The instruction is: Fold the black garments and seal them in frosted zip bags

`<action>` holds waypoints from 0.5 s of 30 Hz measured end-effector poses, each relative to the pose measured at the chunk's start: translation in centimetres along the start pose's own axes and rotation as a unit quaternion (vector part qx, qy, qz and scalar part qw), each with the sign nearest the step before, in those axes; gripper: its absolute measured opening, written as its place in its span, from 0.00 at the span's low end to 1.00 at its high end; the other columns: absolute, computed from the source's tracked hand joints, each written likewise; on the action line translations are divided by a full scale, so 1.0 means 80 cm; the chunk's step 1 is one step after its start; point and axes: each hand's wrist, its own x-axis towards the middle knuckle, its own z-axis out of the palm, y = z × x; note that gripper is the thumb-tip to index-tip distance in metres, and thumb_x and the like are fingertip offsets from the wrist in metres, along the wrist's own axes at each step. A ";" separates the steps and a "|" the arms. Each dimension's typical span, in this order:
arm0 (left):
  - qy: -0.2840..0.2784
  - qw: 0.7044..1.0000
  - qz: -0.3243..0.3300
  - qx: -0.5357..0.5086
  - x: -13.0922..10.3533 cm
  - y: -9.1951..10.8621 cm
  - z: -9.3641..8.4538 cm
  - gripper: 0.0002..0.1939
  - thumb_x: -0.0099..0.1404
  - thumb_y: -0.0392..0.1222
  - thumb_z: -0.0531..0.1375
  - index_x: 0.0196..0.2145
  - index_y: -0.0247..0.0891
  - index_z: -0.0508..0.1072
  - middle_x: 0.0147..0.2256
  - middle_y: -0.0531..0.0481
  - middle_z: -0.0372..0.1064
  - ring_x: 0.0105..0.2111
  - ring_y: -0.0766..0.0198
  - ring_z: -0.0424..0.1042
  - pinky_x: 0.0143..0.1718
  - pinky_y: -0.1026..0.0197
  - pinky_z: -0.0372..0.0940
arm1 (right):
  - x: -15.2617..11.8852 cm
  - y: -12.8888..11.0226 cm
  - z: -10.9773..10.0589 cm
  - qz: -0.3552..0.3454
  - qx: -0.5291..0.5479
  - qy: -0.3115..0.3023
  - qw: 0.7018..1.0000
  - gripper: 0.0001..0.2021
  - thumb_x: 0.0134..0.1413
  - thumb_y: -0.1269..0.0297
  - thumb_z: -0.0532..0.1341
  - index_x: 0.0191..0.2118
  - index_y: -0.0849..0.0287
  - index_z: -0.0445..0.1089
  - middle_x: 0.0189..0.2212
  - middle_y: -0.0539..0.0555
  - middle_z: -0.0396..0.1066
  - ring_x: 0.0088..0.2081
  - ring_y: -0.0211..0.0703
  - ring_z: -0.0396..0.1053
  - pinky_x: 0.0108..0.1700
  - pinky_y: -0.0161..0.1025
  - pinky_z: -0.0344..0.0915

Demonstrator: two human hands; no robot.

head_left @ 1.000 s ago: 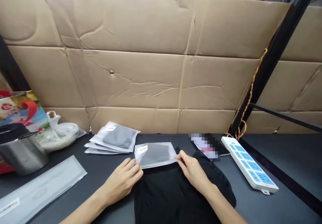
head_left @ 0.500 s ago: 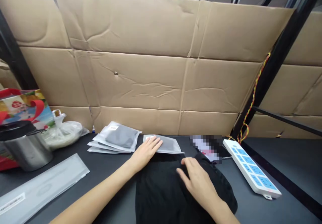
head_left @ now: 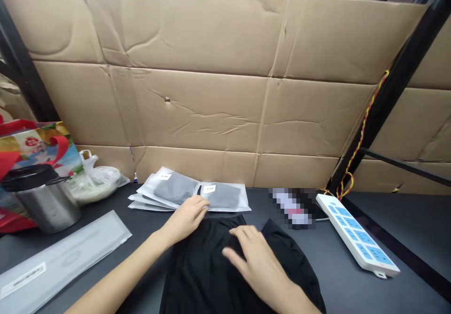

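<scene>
Black cloth [head_left: 211, 267] lies spread on the dark table in front of me. My left hand [head_left: 186, 217] is at the cloth's upper left edge, beside the packets; its fingers are bent together, and whether they pinch anything is hidden. Over the middle of the cloth is my right hand [head_left: 255, 257], thumb and fingers apart, holding nothing. Just behind my left hand, a flat packet [head_left: 225, 196] with a white label lies against a stack of similar packets [head_left: 172, 187] with dark contents.
At the left are a long packet [head_left: 66, 257], a steel mug [head_left: 47, 206], a plastic bag [head_left: 95, 182] and a colourful bag [head_left: 66, 152]. To the right are a blurred item [head_left: 292, 208] and a power strip [head_left: 357, 234]. Cardboard [head_left: 197, 112] stands behind.
My left hand has come off the right packet and moved left and nearer, to the cloth's edge. That packet now touches the stack. My right hand and the cloth have shifted left.
</scene>
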 end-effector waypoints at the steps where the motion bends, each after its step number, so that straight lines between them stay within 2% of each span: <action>1: -0.005 1.000 -0.011 -0.001 -0.011 -0.003 -0.007 0.13 0.70 0.37 0.48 0.43 0.39 0.72 0.41 0.45 0.72 0.44 0.57 0.68 0.47 0.55 0.62 | 0.012 0.011 -0.008 0.021 -0.012 0.033 0.999 0.11 0.59 0.56 0.57 0.42 0.54 0.72 0.40 0.57 0.74 0.44 0.53 0.69 0.46 0.47 0.65; 3: -0.025 0.999 -0.038 0.016 -0.032 -0.011 -0.015 0.10 0.67 0.35 0.51 0.36 0.39 0.73 0.34 0.47 0.71 0.38 0.56 0.68 0.42 0.55 0.63 | 0.036 0.035 -0.015 0.063 -0.022 0.082 0.994 0.07 0.58 0.62 0.57 0.31 0.54 0.71 0.30 0.56 0.73 0.37 0.51 0.69 0.40 0.44 0.65; 5: -0.038 0.997 -0.061 0.033 -0.048 -0.019 -0.014 0.08 0.64 0.34 0.53 0.35 0.39 0.72 0.32 0.48 0.70 0.37 0.55 0.67 0.41 0.55 0.62 | 0.053 0.054 -0.008 0.083 -0.015 0.095 0.992 0.06 0.53 0.63 0.61 0.27 0.55 0.69 0.26 0.55 0.71 0.34 0.50 0.69 0.36 0.41 0.64; 7: -0.041 0.996 -0.071 0.036 -0.055 -0.023 -0.009 0.06 0.63 0.33 0.54 0.33 0.39 0.71 0.32 0.48 0.70 0.36 0.55 0.67 0.40 0.55 0.62 | 0.063 0.064 0.005 0.089 0.006 0.096 0.991 0.04 0.49 0.64 0.63 0.27 0.56 0.69 0.24 0.53 0.70 0.31 0.48 0.69 0.34 0.40 0.63; 10: -0.031 0.996 -0.078 0.034 -0.051 -0.024 -0.009 0.07 0.64 0.33 0.53 0.30 0.39 0.69 0.30 0.49 0.68 0.34 0.57 0.66 0.38 0.56 0.61 | 0.068 0.065 0.016 0.078 0.054 0.091 0.991 0.02 0.50 0.65 0.62 0.29 0.55 0.70 0.24 0.51 0.70 0.28 0.44 0.68 0.31 0.38 0.63; 12: -0.017 0.996 -0.081 0.031 -0.047 -0.022 -0.018 0.07 0.66 0.35 0.52 0.30 0.39 0.67 0.31 0.50 0.67 0.35 0.57 0.65 0.38 0.56 0.60 | 0.067 0.063 0.008 0.060 0.093 0.087 0.990 0.04 0.53 0.63 0.59 0.32 0.55 0.70 0.26 0.50 0.71 0.29 0.42 0.69 0.32 0.36 0.64; 15: 0.016 0.998 -0.066 0.001 -0.051 -0.015 -0.039 0.08 0.69 0.39 0.49 0.34 0.39 0.66 0.34 0.50 0.66 0.37 0.57 0.64 0.41 0.56 0.59 | 0.056 0.063 -0.020 0.026 0.144 0.076 0.986 0.06 0.55 0.61 0.58 0.36 0.55 0.69 0.30 0.48 0.71 0.32 0.40 0.70 0.35 0.35 0.66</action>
